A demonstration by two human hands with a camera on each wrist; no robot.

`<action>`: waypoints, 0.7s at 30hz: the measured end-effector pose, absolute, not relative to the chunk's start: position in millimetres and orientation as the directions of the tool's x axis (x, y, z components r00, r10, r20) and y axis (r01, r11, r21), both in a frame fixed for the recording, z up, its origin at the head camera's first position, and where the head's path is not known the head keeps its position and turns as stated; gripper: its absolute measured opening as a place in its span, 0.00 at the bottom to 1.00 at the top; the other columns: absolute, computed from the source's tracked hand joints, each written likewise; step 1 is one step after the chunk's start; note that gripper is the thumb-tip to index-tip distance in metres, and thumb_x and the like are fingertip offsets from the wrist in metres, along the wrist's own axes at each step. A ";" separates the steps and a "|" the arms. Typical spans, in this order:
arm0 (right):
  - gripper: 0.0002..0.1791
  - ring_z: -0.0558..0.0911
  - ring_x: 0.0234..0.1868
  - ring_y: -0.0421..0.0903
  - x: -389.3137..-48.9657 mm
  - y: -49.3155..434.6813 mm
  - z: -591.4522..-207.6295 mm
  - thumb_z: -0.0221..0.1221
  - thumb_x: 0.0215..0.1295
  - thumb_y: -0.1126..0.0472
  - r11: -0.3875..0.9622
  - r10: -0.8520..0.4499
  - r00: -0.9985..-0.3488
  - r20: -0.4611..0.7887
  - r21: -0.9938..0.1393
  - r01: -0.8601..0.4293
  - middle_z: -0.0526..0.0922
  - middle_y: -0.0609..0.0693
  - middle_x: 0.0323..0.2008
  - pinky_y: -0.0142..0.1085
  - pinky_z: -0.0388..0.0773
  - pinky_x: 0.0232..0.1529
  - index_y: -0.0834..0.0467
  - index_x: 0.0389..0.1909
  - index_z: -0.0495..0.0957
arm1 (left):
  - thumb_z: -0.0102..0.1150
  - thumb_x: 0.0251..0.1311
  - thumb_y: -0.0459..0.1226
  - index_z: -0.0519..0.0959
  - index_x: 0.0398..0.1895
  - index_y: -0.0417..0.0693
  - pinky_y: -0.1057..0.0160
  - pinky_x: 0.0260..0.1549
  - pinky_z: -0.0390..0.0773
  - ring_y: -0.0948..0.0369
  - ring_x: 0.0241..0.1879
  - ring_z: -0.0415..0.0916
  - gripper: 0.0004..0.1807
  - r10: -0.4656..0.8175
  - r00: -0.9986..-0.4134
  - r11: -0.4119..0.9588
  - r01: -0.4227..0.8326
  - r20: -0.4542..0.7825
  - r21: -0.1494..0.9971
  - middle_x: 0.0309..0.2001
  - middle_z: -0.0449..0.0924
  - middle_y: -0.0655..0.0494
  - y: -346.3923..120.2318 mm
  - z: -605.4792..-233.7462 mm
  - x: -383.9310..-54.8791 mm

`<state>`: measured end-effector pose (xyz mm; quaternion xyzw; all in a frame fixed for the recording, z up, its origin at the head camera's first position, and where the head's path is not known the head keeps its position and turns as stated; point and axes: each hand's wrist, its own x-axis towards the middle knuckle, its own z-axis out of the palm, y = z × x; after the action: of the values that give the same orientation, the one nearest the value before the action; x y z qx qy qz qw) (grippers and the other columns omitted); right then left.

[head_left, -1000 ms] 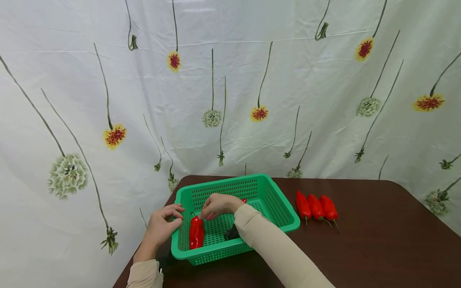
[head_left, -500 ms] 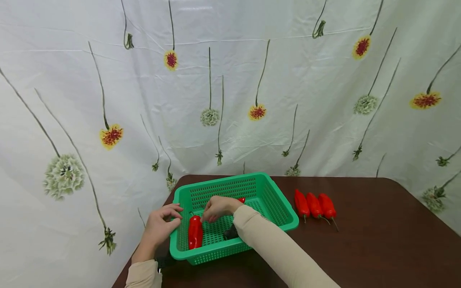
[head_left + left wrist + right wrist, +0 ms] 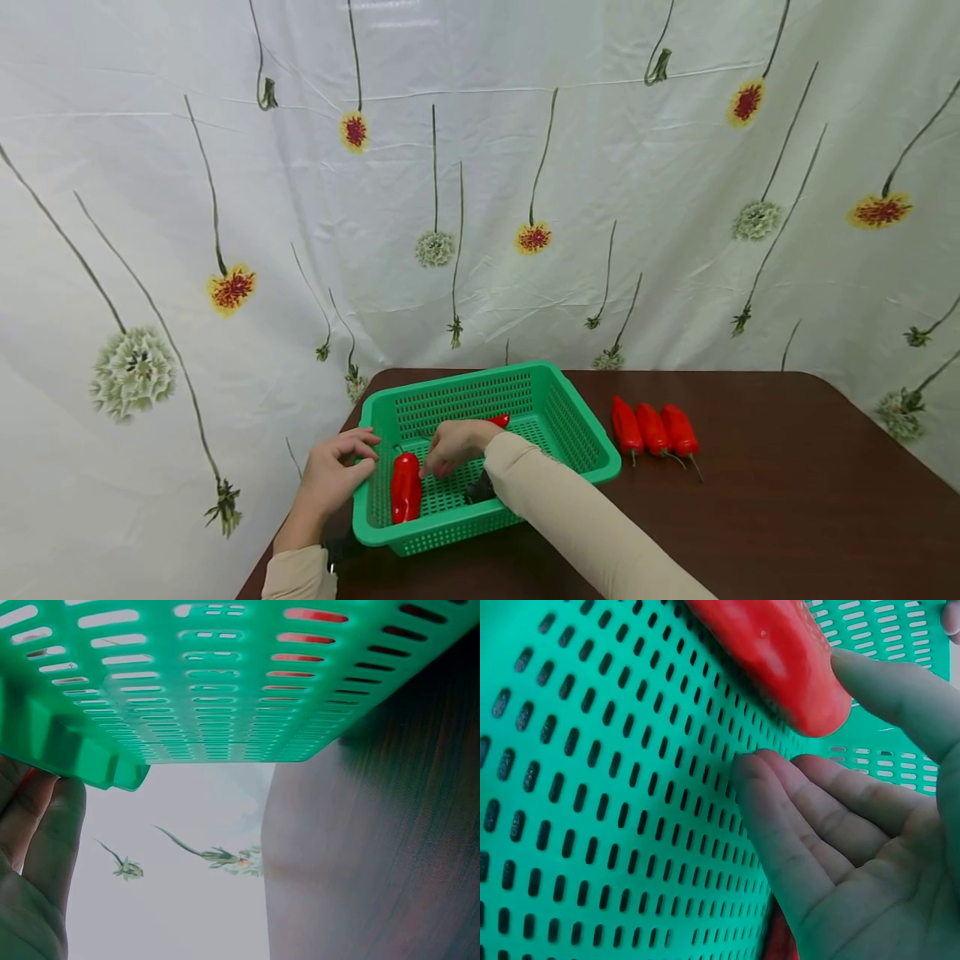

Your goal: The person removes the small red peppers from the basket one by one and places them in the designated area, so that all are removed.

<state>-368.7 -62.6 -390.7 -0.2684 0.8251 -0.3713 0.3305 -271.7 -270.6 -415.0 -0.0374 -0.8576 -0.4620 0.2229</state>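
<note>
Inside the green basket (image 3: 435, 533), a red pepper (image 3: 406, 487) lies along the left side with its stem pointing away. My right hand (image 3: 453, 447) is down in the basket beside it. In the right wrist view the thumb (image 3: 889, 688) meets the pepper's rounded end, while the other fingers (image 3: 780, 832) are extended close over the perforated floor. My left hand (image 3: 333, 471) is at the basket's left rim, fingertips on the rim. From the left wrist, its fingers (image 3: 56, 840) show against the rim's edge. A second red pepper (image 3: 500, 420) is partly hidden behind my right hand.
Three red peppers (image 3: 654, 429) lie side by side on the dark brown table (image 3: 787, 492), right of the basket. A flower-patterned curtain (image 3: 480, 192) hangs behind the table. A black wrist device (image 3: 480, 489) shows below my right wrist.
My right hand has shifted slightly lower in the basket, close beside the left pepper. My left hand stays at the rim. The head view has drifted slightly.
</note>
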 end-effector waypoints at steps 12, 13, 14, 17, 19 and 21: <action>0.14 0.87 0.46 0.51 -369.0 -63.7 -391.8 0.66 0.63 0.61 0.570 -0.706 -0.591 -0.389 -0.808 -0.150 0.87 0.58 0.42 0.44 0.83 0.53 0.67 0.45 0.83 | 0.59 0.54 0.23 0.86 0.25 0.39 0.78 0.48 0.74 0.51 0.59 0.76 0.08 -0.148 -0.902 0.566 0.260 0.406 0.783 0.49 0.85 0.46 -269.7 -412.7 -270.0; 0.14 0.87 0.46 0.51 -368.7 -63.6 -391.2 0.66 0.63 0.62 0.568 -0.710 -0.584 -0.394 -0.810 -0.144 0.87 0.58 0.43 0.44 0.83 0.53 0.67 0.45 0.83 | 0.59 0.54 0.23 0.86 0.25 0.39 0.78 0.48 0.75 0.55 0.58 0.77 0.08 -0.149 -0.901 0.567 0.259 0.407 0.782 0.49 0.86 0.46 -269.7 -412.6 -270.0; 0.14 0.87 0.47 0.51 -368.5 -63.6 -390.7 0.65 0.63 0.61 0.567 -0.714 -0.577 -0.397 -0.811 -0.144 0.87 0.57 0.43 0.44 0.82 0.54 0.67 0.45 0.83 | 0.59 0.54 0.23 0.86 0.25 0.39 0.78 0.48 0.75 0.60 0.57 0.77 0.08 -0.150 -0.901 0.568 0.259 0.408 0.781 0.49 0.86 0.46 -269.6 -412.6 -269.9; 0.15 0.86 0.48 0.51 -368.2 -63.7 -390.5 0.65 0.64 0.62 0.565 -0.721 -0.563 -0.404 -0.814 -0.139 0.87 0.56 0.45 0.44 0.82 0.54 0.66 0.47 0.83 | 0.60 0.54 0.23 0.85 0.24 0.40 0.78 0.47 0.74 0.74 0.52 0.74 0.08 -0.150 -0.898 0.570 0.263 0.413 0.779 0.48 0.86 0.46 -269.6 -412.8 -270.0; 0.16 0.86 0.48 0.50 -368.1 -64.0 -391.2 0.65 0.64 0.62 0.564 -0.724 -0.557 -0.408 -0.815 -0.136 0.87 0.55 0.46 0.44 0.82 0.54 0.67 0.48 0.83 | 0.60 0.53 0.23 0.85 0.24 0.39 0.76 0.48 0.76 0.76 0.52 0.74 0.08 -0.147 -0.897 0.568 0.268 0.416 0.778 0.48 0.86 0.46 -269.6 -413.1 -270.2; 0.16 0.86 0.48 0.50 -368.2 -64.4 -392.0 0.65 0.63 0.62 0.565 -0.724 -0.555 -0.411 -0.814 -0.134 0.87 0.55 0.46 0.44 0.83 0.53 0.67 0.49 0.83 | 0.60 0.53 0.23 0.85 0.24 0.39 0.74 0.49 0.78 0.70 0.53 0.77 0.07 -0.147 -0.896 0.571 0.269 0.418 0.776 0.48 0.86 0.46 -269.3 -413.2 -270.1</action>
<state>-368.2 -64.4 -392.0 -0.2695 0.7952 -0.3808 0.3873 -270.1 -269.3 -413.2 -0.0355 -0.8572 -0.4618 0.2249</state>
